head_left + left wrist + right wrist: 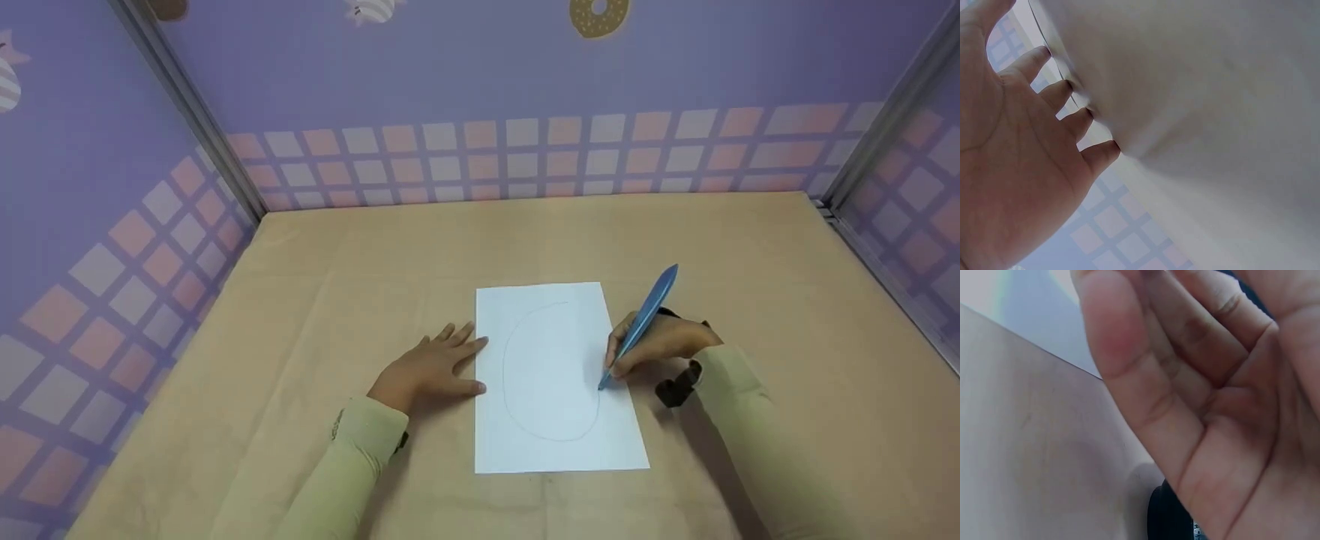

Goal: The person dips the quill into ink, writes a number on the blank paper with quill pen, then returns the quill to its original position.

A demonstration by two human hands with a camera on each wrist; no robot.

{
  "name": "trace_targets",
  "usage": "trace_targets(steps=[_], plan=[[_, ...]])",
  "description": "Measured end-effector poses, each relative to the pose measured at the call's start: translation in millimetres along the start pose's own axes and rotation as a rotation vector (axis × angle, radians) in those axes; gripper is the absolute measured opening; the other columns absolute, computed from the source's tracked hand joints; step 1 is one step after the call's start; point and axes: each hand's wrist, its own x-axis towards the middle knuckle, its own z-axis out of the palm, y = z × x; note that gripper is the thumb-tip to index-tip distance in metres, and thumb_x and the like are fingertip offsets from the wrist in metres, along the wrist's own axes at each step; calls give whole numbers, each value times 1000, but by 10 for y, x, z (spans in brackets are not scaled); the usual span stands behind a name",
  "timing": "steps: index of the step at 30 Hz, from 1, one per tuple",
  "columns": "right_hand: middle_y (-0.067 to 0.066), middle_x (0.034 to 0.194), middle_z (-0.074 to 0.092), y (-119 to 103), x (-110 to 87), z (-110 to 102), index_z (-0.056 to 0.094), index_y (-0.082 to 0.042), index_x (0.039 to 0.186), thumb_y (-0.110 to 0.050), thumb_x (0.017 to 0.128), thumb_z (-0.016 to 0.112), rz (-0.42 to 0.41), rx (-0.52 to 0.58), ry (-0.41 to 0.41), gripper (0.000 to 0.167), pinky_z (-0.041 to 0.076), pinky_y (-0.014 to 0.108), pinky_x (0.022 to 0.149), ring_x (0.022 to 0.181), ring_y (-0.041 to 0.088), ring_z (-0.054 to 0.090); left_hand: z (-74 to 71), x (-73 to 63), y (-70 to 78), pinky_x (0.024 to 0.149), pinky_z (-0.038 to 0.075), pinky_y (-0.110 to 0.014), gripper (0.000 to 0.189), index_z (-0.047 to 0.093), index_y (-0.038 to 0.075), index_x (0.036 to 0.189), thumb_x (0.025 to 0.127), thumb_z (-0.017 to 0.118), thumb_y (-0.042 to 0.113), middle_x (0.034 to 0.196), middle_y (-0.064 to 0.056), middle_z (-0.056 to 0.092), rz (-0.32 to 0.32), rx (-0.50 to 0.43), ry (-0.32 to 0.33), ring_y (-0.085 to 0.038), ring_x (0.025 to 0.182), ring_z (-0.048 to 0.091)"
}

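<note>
A white sheet of paper (555, 442) lies on the table, bearing a thin curved line like an unclosed oval. My right hand (656, 341) grips a thick blue pen (651, 307), its tip at the lower right end of the line and its back end tilted up to the right. In the right wrist view, the curled fingers (1123, 343) of this hand hide most of the pen. My left hand (431, 371) lies with fingers spread at the paper's left edge, thumb and forefinger tips on it. The left wrist view shows the palm and the fingertips (1109, 149) pressing the surface.
A beige cloth (337, 270) covers the table. Purple walls (450, 82) with checks and printed treats stand at the back and sides, with metal posts (187, 105) at the corners. A dark wrist strap (679, 386) hangs by the right cuff.
</note>
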Motion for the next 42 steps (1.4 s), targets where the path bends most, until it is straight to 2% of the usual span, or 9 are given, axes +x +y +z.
trace_targets(steps=[5, 12, 18, 26, 33, 36, 42], plan=[[2, 82, 74, 9, 8, -6, 74, -3, 86, -12, 75, 80, -16, 4, 18, 16, 56, 26, 67, 70, 9, 64, -13, 7, 6, 120, 8, -54, 79, 24, 29, 153, 88, 59, 57, 163, 1, 8, 4, 1, 0, -28, 151, 2], [3, 80, 73, 10, 24, -1, 74, -1, 87, -11, 75, 80, -20, 74, 51, 17, 57, 28, 68, 69, 11, 64, -22, 2, 22, 120, 8, -54, 79, 25, 29, 153, 87, 59, 56, 163, 1, 9, -4, 9, 0, -27, 151, 4], [1, 76, 72, -12, 38, 0, 74, -3, 86, -12, 76, 79, -34, 49, 80, 14, 54, 26, 63, 65, 11, 60, -24, -2, 24, 120, 8, -55, 79, 26, 29, 153, 87, 60, 55, 163, 0, 10, -2, 8, 3, -28, 151, 4], [2, 77, 72, -1, 57, -3, 73, 1, 86, -10, 76, 79, -53, 91, 98, 16, 54, 27, 64, 66, 10, 60, -19, -20, 31, 121, 7, -52, 78, 24, 32, 153, 88, 59, 55, 163, 3, 9, -15, -13, 5, -26, 151, 3], [1, 76, 72, -25, 79, 13, 74, -7, 85, -17, 75, 82, 10, 32, 153, 16, 56, 29, 67, 67, 10, 62, -22, -22, 29, 121, 6, -52, 77, 24, 30, 153, 88, 59, 54, 163, 1, 9, -10, -16, 0, -26, 151, 3], [0, 75, 72, -36, 88, 17, 75, -9, 84, -17, 75, 81, 8, 9, 162, 14, 55, 29, 66, 66, 10, 62, -18, -19, 30, 121, 6, -52, 78, 25, 30, 153, 88, 59, 54, 163, 2, 9, -15, -15, 1, -26, 151, 3], [-1, 74, 72, -49, 109, 13, 74, -7, 84, -13, 75, 80, -9, 33, 156, 11, 55, 28, 64, 64, 10, 60, -22, -14, 31, 121, 8, -52, 79, 25, 30, 153, 88, 60, 55, 163, 1, 10, -12, -8, 5, -27, 151, 4]])
